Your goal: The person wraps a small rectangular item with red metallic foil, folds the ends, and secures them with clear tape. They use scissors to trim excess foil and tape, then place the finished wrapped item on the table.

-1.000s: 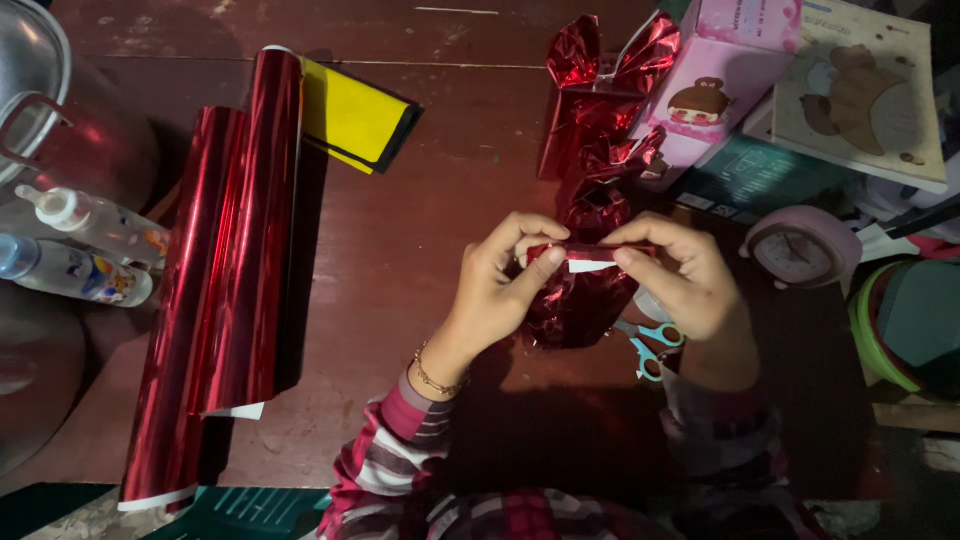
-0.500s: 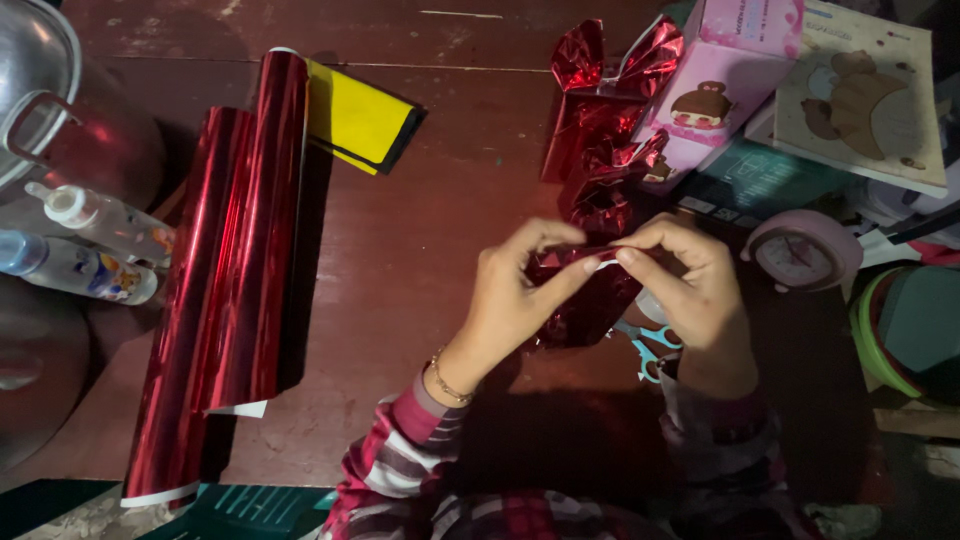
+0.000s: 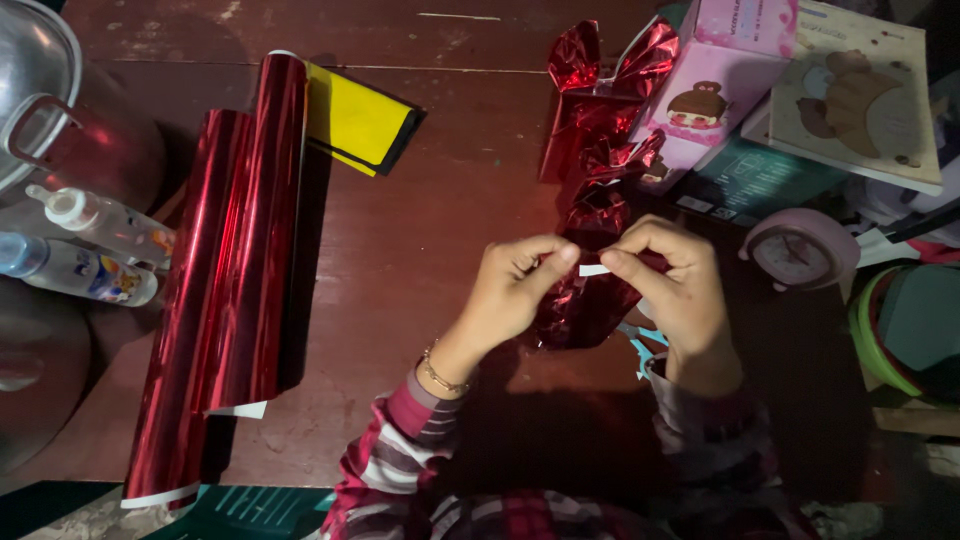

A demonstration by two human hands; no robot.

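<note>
Both of my hands pinch a small strip of shiny red foil paper (image 3: 590, 268) with a white underside, held above a crumpled red foil piece (image 3: 580, 310) on the dark wooden table (image 3: 430, 200). My left hand (image 3: 510, 290) grips the strip's left end between thumb and forefinger. My right hand (image 3: 665, 285) grips its right end. Small scissors with light blue handles (image 3: 640, 350) lie mostly hidden under my right hand.
Two rolls of red foil paper (image 3: 225, 270) lie at the left beside a yellow and black folded sheet (image 3: 355, 120). Two glue bottles (image 3: 90, 245) and a metal pot (image 3: 35, 80) sit far left. Red foil bows (image 3: 605, 90), a pink box (image 3: 720, 80), a pink clock (image 3: 800, 250) crowd the right.
My hands have drawn closer together, and the strip between them is now shorter and more folded. My right hand has slid down over the scissors.
</note>
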